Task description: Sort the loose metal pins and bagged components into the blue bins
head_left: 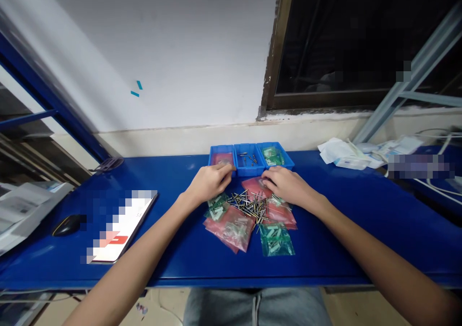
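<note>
My left hand (pixel 211 182) is closed, its fingertips at the front of the left blue bin (pixel 222 150); whatever lies within the fingers is hidden. Across from it, my right hand (pixel 290 185) has bent fingers pinching the edge of a pink plastic bag (pixel 252 185). Between and below the hands is a loose pile of thin metal pins (pixel 257 206). More pink bags (pixel 233 227) with small parts lie around the pile. A green bag (pixel 277 240) of pale pieces is at the front, and another green bag (pixel 217 207) is under my left hand.
The middle blue bin (pixel 249 171) holds a few pins, the right blue bin (pixel 276 155) green bags, the left one pink bags. On the blue table (pixel 180 263) are a mouse (pixel 67 225) and a white flat item (pixel 124 225) at left, crumpled white packaging (pixel 342 153) at right.
</note>
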`<state>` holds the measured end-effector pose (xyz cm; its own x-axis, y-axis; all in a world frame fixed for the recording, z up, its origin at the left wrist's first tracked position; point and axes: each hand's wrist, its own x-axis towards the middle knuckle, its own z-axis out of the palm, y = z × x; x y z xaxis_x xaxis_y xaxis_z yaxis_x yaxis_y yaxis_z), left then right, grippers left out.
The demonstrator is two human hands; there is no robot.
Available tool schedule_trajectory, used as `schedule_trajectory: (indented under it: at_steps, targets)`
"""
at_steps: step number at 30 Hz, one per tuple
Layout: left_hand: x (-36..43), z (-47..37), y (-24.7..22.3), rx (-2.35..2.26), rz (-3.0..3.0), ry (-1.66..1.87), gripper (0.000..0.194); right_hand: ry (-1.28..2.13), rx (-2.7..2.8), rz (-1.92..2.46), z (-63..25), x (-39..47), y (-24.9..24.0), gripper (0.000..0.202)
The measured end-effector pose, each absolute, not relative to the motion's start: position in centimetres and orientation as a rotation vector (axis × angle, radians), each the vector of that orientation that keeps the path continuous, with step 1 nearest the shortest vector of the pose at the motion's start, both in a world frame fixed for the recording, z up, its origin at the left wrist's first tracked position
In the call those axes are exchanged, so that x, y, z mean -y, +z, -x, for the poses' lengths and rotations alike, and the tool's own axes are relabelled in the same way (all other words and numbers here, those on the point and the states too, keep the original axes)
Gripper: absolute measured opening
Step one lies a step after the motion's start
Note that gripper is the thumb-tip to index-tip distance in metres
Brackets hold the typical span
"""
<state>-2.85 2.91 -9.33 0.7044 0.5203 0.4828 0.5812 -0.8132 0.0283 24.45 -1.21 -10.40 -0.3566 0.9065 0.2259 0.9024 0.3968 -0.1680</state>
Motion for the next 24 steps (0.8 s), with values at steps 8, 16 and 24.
schedule_trajectory:
  at_steps: [8, 16, 24]
  targets:
    - [-2.42, 2.36, -9.23, 0.912, 2.783, -0.725, 0.024, 0.048, 2.307, 1.698, -25.03, 1.35, -10.08, 0.016]
    - [-2.04, 2.05, -9.57, 0.914, 2.772, -0.787, 0.034, 0.099, 2.316, 1.665, -25.53, 0.89, -10.32, 0.015]
    - [-1.92, 1.81, -9.64, 0.946, 2.767, -0.772, 0.033, 0.04, 2.406, 1.677, -24.86, 1.01, -10.65, 0.026]
